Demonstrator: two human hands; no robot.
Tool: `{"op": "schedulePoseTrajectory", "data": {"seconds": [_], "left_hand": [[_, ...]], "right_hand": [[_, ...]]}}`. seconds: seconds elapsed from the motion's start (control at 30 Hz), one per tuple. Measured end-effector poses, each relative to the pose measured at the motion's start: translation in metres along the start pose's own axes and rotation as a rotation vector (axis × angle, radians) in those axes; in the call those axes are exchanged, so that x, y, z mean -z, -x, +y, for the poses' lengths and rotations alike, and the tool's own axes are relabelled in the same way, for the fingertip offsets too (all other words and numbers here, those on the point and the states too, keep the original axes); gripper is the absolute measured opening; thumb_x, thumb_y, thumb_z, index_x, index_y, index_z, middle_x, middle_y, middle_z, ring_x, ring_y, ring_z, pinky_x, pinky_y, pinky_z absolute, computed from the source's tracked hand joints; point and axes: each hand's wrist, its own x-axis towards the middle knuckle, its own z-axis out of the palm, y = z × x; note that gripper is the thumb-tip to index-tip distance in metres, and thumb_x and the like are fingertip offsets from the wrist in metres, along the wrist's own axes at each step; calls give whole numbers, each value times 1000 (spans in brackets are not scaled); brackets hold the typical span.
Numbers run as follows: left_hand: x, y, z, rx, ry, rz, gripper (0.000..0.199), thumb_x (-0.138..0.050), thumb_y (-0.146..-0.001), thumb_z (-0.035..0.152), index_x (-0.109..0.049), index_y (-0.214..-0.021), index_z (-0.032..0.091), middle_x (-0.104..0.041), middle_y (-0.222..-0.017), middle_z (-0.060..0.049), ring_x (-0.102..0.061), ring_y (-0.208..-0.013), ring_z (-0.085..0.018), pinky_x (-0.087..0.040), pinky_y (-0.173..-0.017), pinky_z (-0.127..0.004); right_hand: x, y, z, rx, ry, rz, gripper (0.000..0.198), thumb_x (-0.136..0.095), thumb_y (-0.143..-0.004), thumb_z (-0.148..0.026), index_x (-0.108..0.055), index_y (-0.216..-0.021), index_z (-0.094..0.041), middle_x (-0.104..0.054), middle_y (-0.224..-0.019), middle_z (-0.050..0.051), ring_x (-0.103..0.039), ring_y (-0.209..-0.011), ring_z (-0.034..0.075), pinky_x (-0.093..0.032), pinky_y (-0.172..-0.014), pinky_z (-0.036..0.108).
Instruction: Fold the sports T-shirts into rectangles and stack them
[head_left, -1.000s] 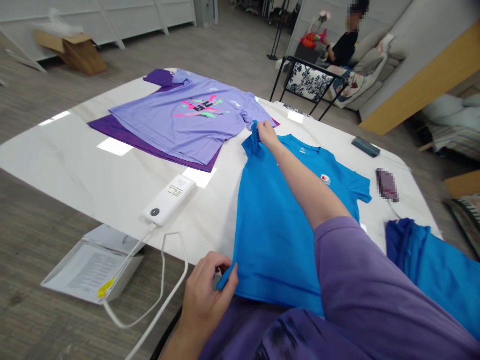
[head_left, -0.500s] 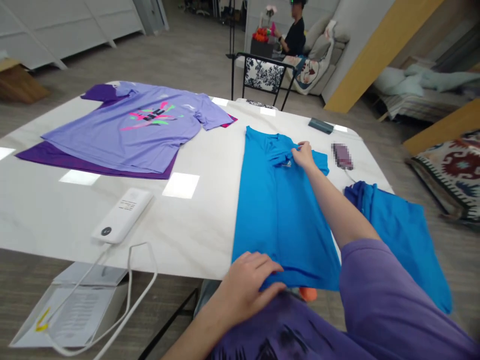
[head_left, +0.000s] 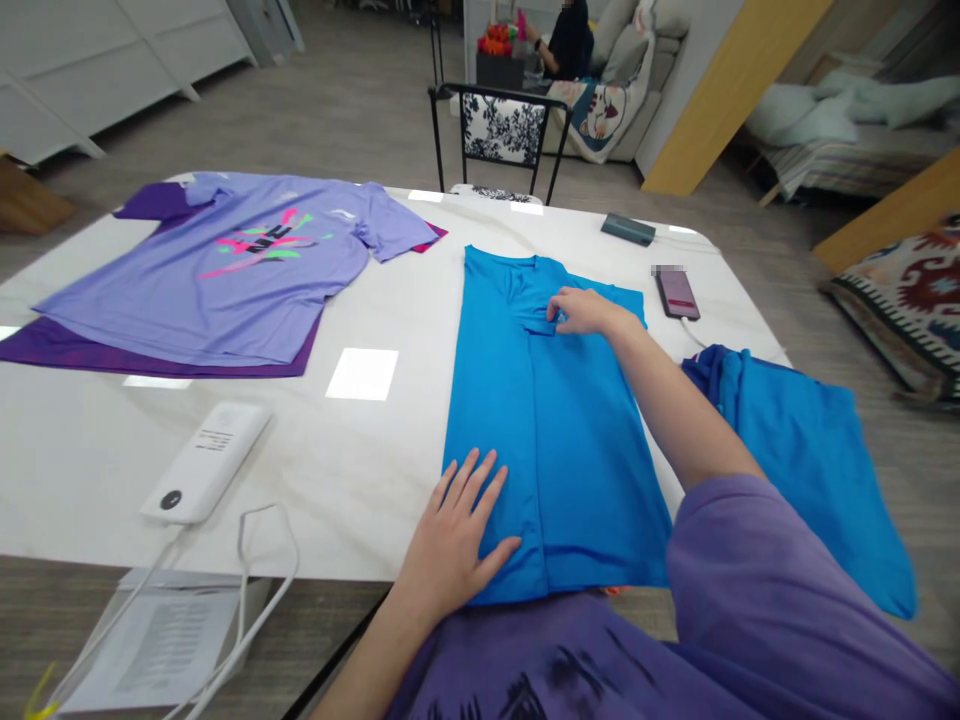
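A blue T-shirt (head_left: 495,390) lies on the white table in front of me, its sides folded in to a long, narrow shape with a lengthwise crease. My left hand (head_left: 461,530) rests flat on its lower left part, fingers spread. Near the top, my right hand (head_left: 581,310) is bent over the folded sleeve, with thumb and fingertips closed on the blue cloth. Little of the fabric inside that grip shows.
Left on the table (head_left: 367,450) lie a lavender T-shirt (head_left: 247,300) over purple cloth (head_left: 150,362) and a white power bank (head_left: 206,465) with a cable. Folded blue clothes (head_left: 802,450), a phone (head_left: 677,292) and a dark case (head_left: 628,230) are right. A chair (head_left: 502,130) stands behind; a person sits beyond.
My left hand has gone from the shirt's bottom edge to lying flat on its lower left. My right hand has shifted a little left at the sleeve. The view has tilted down.
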Motion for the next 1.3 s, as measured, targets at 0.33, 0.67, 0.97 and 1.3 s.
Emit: {"op": "schedulePoseTrajectory", "data": {"seconds": [0.33,0.67,0.97,1.3], "left_hand": [[-1,2,3,-3,-14,14,112,-70,-102,79,-27,-189,24,-28,-194,-12,-30,-179,-43,-35,-143,-65],[1,-18,-10,-11,-27,21,107,-69,-103,77,-30,-188,25,-31,-193,-14,-28,-180,-42,-31,-145,-65],[10,-62,68,-108,147,-32,43,-63,-114,34,-65,-156,23,-72,-146,-15,-70,-135,-32,-54,-112,-49],[-49,-127,186,-448,92,-200,51,-74,-108,59,-63,-141,21,-70,-128,-10,-68,-111,-29,-50,-85,-45]], "right_hand": [[-62,-8,-63,32,-121,180,102,-57,-104,-88,-40,-187,-31,-27,-194,5,-17,-182,43,-12,-150,62],[-66,-28,-54,17,-85,185,106,-51,-103,-93,-37,-187,-31,-22,-195,1,-16,-183,37,-8,-151,56],[-29,21,51,-507,-175,518,86,-32,-118,-70,-48,-175,-9,-48,-174,29,-47,-163,44,-36,-138,63],[-46,42,171,-806,-248,501,65,-66,-106,-59,-63,-148,-9,-45,-165,33,-54,-153,46,-45,-130,68]]}}
